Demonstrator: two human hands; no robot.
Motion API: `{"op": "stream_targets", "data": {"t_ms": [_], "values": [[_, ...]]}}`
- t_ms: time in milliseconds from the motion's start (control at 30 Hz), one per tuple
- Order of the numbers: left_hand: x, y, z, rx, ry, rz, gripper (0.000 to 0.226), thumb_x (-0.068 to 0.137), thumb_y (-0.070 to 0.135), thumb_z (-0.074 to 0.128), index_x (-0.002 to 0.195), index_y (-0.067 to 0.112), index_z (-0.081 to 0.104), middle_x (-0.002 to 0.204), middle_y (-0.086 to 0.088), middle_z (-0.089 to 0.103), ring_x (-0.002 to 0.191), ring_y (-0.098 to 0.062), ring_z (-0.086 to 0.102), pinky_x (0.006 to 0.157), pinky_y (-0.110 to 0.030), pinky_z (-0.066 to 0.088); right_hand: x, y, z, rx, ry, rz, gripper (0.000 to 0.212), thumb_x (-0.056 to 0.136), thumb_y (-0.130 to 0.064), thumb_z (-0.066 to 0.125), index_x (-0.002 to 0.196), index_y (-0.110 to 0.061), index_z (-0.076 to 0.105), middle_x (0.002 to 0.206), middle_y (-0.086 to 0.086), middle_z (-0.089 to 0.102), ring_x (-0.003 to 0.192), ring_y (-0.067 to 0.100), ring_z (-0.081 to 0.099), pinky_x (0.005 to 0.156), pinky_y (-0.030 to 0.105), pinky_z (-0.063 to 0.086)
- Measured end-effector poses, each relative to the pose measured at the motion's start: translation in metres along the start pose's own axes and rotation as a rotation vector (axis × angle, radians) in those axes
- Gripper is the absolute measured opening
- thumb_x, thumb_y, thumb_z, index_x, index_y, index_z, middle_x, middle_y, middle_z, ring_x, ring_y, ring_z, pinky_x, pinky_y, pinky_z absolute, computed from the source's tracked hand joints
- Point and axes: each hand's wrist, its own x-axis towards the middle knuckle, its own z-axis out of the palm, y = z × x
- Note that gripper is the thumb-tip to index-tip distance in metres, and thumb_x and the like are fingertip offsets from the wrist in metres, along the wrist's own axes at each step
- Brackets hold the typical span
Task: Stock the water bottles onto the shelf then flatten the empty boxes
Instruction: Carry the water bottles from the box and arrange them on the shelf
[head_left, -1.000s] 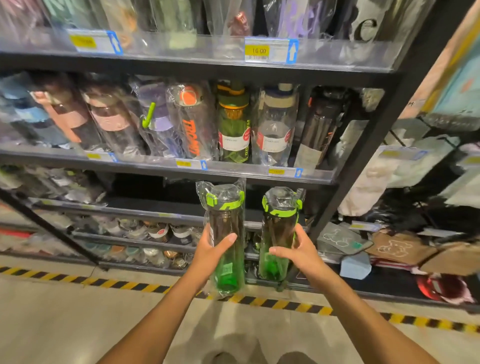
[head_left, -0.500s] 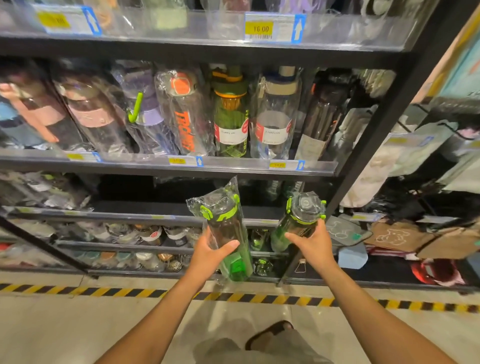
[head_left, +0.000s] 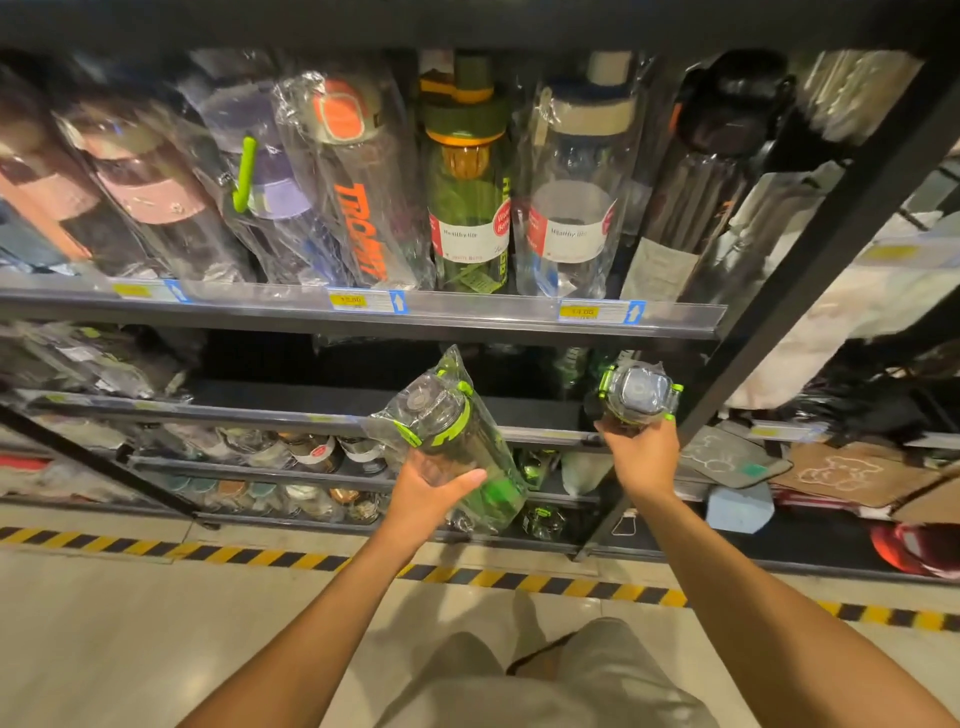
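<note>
My left hand (head_left: 427, 486) grips a green-lidded water bottle in a clear plastic bag (head_left: 457, 436), tilted with its lid toward me, in front of the second shelf. My right hand (head_left: 640, 453) grips a second green-trimmed bottle (head_left: 638, 392) from below, lid end facing me, at the front edge of that dark shelf (head_left: 291, 410) near the black upright post (head_left: 810, 260). The shelf behind both bottles is mostly dark and bare. No boxes are in view.
The shelf above (head_left: 363, 317) is packed with several bagged bottles behind a clear price rail. Lower shelves hold small jars (head_left: 311, 452). To the right of the post lie mats and bags (head_left: 831, 467). Yellow-black hazard tape (head_left: 519, 577) runs along the floor below.
Both bottles have tipped from upright to lid-toward-me, and my right hand has carried its bottle right and up to the shelf edge. The camera has moved closer to the shelves.
</note>
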Motion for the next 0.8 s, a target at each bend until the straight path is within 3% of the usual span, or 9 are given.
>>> {"op": "stream_targets", "data": {"t_ms": [67,133,267,333,467,600,700,800], "values": [[0.003,0.000,0.001,0.003,0.013,-0.010,0.053,0.079,0.021,0.089,0.123,0.007,0.064,0.110,0.003,0.074,0.096,0.002,0.071,0.090,-0.021,0.058,0.000,-0.007,0.003,0.011,0.006,0.021,0.067,0.073,-0.029,0.092,0.132,-0.015,0.063,0.120,-0.003,0.073,0.113,0.014,0.067,0.105,0.035,0.053],[0.003,0.003,0.002,0.004,0.013,-0.012,0.055,0.077,0.026,0.090,0.123,0.009,0.063,0.110,0.005,0.073,0.100,-0.006,0.071,0.086,-0.017,0.057,0.004,-0.011,0.006,0.021,0.010,0.025,0.069,0.075,-0.021,0.092,0.135,-0.011,0.059,0.122,0.001,0.072,0.115,0.016,0.066,0.102,0.029,0.048],[-0.004,0.013,0.007,0.005,0.017,-0.014,0.039,0.088,0.009,0.081,0.111,0.014,0.050,0.095,0.013,0.058,0.082,0.007,0.054,0.062,0.001,0.043,0.012,-0.018,0.010,0.030,-0.032,0.041,0.090,0.080,-0.014,0.088,0.152,0.001,0.036,0.105,-0.002,0.069,0.113,0.015,0.062,0.102,0.024,0.040],[-0.004,0.015,0.008,0.010,0.016,-0.009,0.037,0.088,0.010,0.081,0.108,0.014,0.051,0.094,0.013,0.057,0.080,0.008,0.054,0.060,0.001,0.043,0.015,-0.018,0.011,0.021,-0.051,0.059,0.099,0.080,-0.015,0.089,0.156,0.003,0.028,0.116,0.003,0.070,0.122,0.021,0.061,0.107,0.029,0.041],[-0.004,0.019,0.009,-0.007,0.019,-0.006,0.035,0.087,0.002,0.080,0.092,0.024,0.052,0.092,0.011,0.060,0.069,0.021,0.060,0.062,0.000,0.044,0.024,-0.011,0.015,0.006,-0.058,0.062,0.103,0.075,-0.020,0.092,0.154,0.001,0.028,0.137,0.013,0.063,0.129,0.029,0.059,0.113,0.037,0.043],[-0.004,0.014,0.010,-0.036,0.031,0.015,0.035,0.086,-0.002,0.079,0.093,0.021,0.054,0.089,0.010,0.064,0.069,0.022,0.061,0.063,-0.001,0.046,0.042,-0.016,0.017,-0.011,-0.042,0.132,0.109,0.075,-0.024,0.093,0.156,-0.002,0.024,0.150,0.015,0.053,0.138,0.033,0.051,0.118,0.045,0.039],[0.001,0.002,0.006,-0.041,0.029,0.024,0.029,0.085,0.001,0.081,0.102,0.013,0.061,0.078,0.017,0.075,0.076,0.019,0.065,0.066,-0.002,0.047,0.050,-0.019,0.021,-0.028,-0.029,0.132,0.092,0.077,-0.022,0.091,0.147,-0.003,0.034,0.146,0.016,0.054,0.136,0.036,0.052,0.117,0.046,0.041],[0.001,0.001,0.002,-0.040,0.002,0.032,0.037,0.084,0.007,0.084,0.105,0.024,0.059,0.082,0.034,0.072,0.083,0.018,0.066,0.069,-0.002,0.047,0.051,-0.025,0.025,-0.051,-0.009,0.145,0.082,0.079,-0.021,0.090,0.141,-0.006,0.038,0.144,0.015,0.053,0.134,0.036,0.053,0.112,0.046,0.042]]}}
